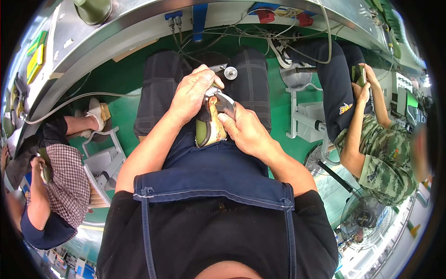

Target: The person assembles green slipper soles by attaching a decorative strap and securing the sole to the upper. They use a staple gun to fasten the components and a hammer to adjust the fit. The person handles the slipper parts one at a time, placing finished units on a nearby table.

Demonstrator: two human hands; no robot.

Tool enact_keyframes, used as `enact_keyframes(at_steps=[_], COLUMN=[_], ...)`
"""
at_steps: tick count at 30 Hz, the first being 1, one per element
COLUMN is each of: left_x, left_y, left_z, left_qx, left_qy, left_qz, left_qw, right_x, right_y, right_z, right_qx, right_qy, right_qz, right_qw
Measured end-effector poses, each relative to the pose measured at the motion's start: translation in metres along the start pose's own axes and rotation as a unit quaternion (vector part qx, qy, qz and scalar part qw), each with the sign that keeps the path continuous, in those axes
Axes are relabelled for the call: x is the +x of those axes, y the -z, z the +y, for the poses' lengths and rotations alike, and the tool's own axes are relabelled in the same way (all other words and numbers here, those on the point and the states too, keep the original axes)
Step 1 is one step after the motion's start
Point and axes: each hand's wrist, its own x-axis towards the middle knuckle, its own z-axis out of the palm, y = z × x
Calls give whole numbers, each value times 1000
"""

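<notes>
In my lap, between my thighs, a green and tan shoe upper (214,125) stands with its tan, brown-stained inner side showing. My left hand (193,90) is closed round its far end, and some of the fingers are hidden. A curved metal hand tool (226,103), which looks like pincers, lies against the upper. My right hand (248,130) grips this tool from the right, its thumb pressed near the upper. Just beyond my hands, a round metal knob (230,73) on a stand sits between my knees.
A metal-edged workbench (139,23) curves across the far side, with cables (241,32) hanging below it. Seated co-workers hold green pieces (44,167) on the left and right. A floor fan (364,216) stands at right; a green container (93,10) is on the bench.
</notes>
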Motion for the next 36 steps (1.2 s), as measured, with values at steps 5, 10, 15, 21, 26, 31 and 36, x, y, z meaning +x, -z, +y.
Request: enact_keyframes(at_steps=[5, 10, 15, 21, 26, 31, 36], left_x=[-2, -3, -3, -1, -7, -13, -33], left_y=[6, 10, 18, 25, 28, 21, 13], left_z=[1, 7, 8, 8, 18, 29, 42], left_qx=[25, 61, 76, 91, 70, 171, 195], left_qy=[-12, -10, -5, -9, 24, -149, -229], left_qz=[-21, -46, -67, -76, -72, -129, -158], left_qw=[999, 997, 995, 993, 995, 965, 940], right_x=[0, 1, -2, 10, -2, 21, 16], right_y=[-6, -9, -15, 28, 65, 48, 21], right_z=[1, 0, -4, -34, -15, -9, -1], right_qx=[-5, -19, -44, 60, 38, 189, 278], right_qy=[6, -7, -6, -162, -64, -35, 19], right_qz=[13, 17, 28, -183, -195, -30, -52], right_qw=[1000, 1000, 999, 968, 978, 981, 959])
